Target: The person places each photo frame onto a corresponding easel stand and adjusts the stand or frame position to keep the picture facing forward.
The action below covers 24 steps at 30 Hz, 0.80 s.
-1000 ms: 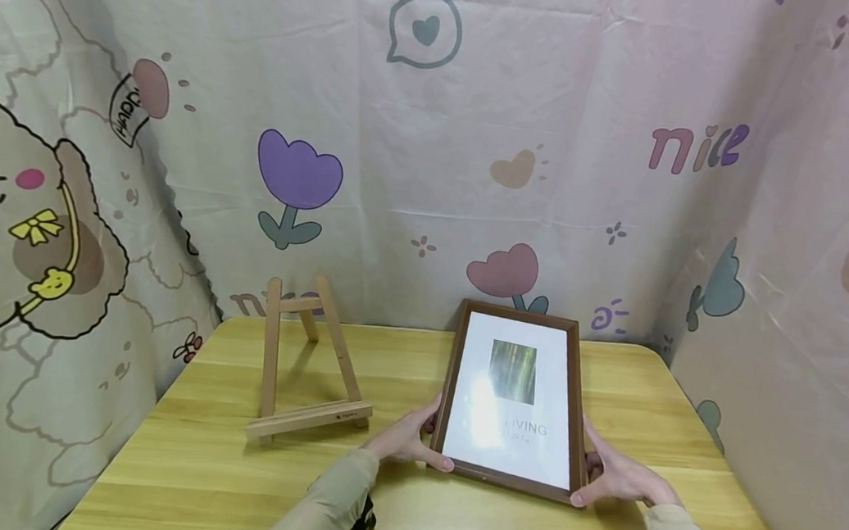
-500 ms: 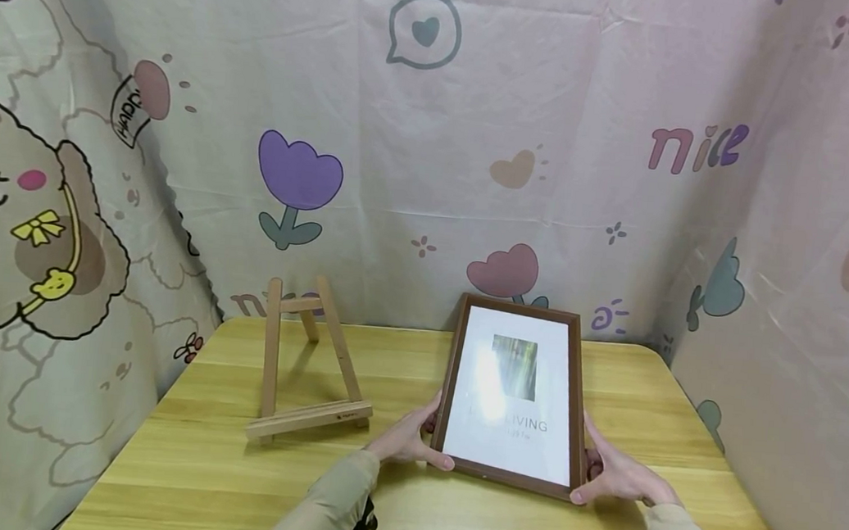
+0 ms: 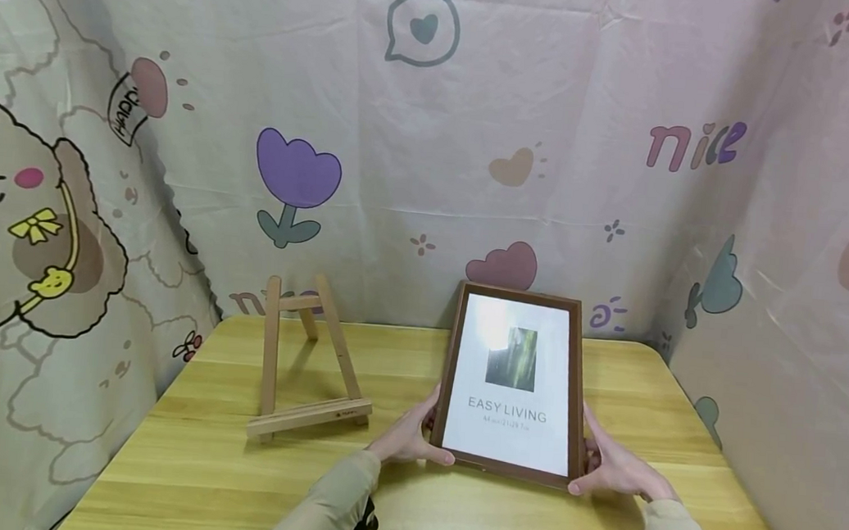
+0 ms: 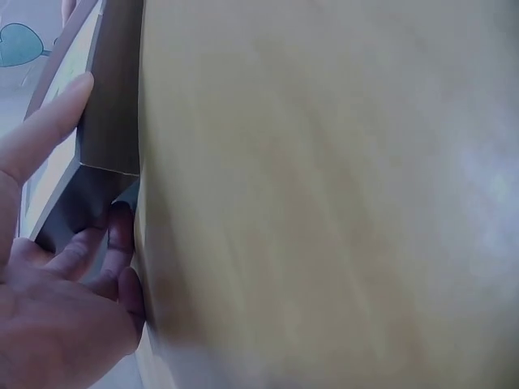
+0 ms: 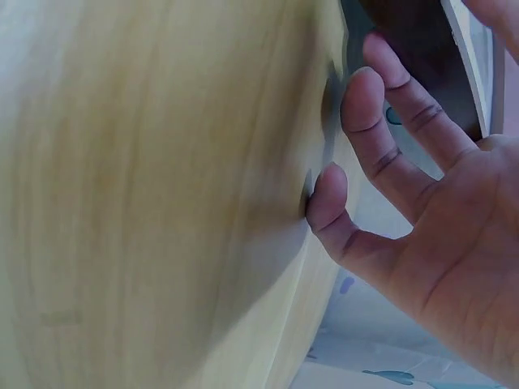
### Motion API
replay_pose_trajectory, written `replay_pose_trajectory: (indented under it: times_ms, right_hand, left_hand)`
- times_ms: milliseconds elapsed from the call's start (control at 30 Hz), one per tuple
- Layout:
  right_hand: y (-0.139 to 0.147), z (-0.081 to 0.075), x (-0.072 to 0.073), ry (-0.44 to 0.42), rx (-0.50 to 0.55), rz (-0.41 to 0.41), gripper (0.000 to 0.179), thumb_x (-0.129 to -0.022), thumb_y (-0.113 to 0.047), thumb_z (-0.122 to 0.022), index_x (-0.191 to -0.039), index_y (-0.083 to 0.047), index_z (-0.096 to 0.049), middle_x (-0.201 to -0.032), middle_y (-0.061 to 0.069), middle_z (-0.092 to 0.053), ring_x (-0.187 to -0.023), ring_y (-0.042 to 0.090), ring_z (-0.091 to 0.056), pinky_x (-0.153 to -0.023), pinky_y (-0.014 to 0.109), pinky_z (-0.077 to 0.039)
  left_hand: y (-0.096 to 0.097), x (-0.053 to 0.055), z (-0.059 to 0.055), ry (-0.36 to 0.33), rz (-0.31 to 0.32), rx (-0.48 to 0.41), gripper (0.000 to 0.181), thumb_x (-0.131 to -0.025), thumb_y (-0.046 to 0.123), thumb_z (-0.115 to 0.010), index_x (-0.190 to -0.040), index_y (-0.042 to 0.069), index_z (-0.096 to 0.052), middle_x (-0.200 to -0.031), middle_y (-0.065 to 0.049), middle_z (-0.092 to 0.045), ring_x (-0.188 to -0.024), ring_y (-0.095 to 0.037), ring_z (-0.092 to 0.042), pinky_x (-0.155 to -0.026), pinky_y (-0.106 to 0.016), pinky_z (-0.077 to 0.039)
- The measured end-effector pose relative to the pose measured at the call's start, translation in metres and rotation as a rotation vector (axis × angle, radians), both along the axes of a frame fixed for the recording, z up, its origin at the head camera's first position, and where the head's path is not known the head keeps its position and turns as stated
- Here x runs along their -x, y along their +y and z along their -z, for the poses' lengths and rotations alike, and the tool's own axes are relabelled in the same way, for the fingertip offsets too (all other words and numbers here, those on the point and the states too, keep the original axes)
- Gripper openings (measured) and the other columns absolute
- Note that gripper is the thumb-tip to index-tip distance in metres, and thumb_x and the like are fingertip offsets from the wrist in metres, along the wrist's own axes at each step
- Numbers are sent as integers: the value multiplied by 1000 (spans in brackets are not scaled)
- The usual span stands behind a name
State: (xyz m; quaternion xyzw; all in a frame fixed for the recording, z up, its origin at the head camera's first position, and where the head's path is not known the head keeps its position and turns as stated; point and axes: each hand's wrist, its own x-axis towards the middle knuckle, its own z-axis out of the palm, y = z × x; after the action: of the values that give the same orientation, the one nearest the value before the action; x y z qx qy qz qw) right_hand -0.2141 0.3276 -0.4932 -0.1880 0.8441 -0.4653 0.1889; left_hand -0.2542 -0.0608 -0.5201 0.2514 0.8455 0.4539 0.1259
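A brown picture frame (image 3: 515,386) with a white "EASY LIVING" insert leans back, its lower edge at or just above the table; I cannot tell which. My left hand (image 3: 408,438) grips its lower left corner. In the left wrist view, the thumb (image 4: 61,113) lies along the frame's front edge, and other fingers reach around its side and behind. My right hand (image 3: 617,466) holds the lower right corner with the thumb at the front. The right wrist view shows several bent fingers (image 5: 377,138) beside the frame's dark side (image 5: 430,61), some close to the tabletop.
Left of the frame, a small wooden tabletop easel (image 3: 310,417) stands upright with its ledge facing front. Both are on a light wood table (image 3: 231,490). A patterned cloth backdrop (image 3: 419,133) rises behind the table and along both sides.
The picture frame has tilted more upright, its top edge rising. Glare has moved up the glass, uncovering the printed words. Both hands keep their hold; the easel stays put.
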Motion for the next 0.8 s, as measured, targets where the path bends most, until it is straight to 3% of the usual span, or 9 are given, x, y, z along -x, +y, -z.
replay_pose_trajectory:
  times_ms: [300, 600, 700, 800]
  right_hand:
    - [-3, 0, -2, -6, -42, 73, 146, -70, -5, -88, -156, -15, 29, -122, 32, -61, -87, 25, -62, -70, 27, -56]
    - [-6, -1, -3, 0, -16, 127, 145, -69, -1, -87, -158, -20, 25, -132, 47, -45, -84, 25, -65, -70, 30, -60]
    - [-7, -2, -3, 6, -20, 134, 144, -69, -3, -87, -159, -24, 24, -132, 46, -45, -85, 23, -66, -71, 30, -61]
    - [-7, -2, -2, 26, -26, 140, 143, -70, -5, -88, -159, -27, 22, -133, 46, -44, -89, 23, -67, -72, 29, -61]
  left_hand:
    - [1, -4, -2, 7, -24, -7, 125, -76, 27, -89, -162, 5, 0, -169, -20, -9, -153, -46, -20, -122, -65, -23]
    - [4, -3, 1, 37, -37, -63, 127, -75, 22, -90, -161, 3, 1, -168, -24, -13, -152, -47, -22, -121, -65, -24]
    - [4, -4, 1, 42, -47, -73, 127, -76, 22, -90, -162, 4, 2, -166, -27, -15, -146, -48, -33, -119, -65, -30]
    - [3, -5, 1, 45, -59, -82, 127, -75, 20, -90, -162, 5, 2, -165, -29, -19, -124, -43, -54, -108, -57, -47]
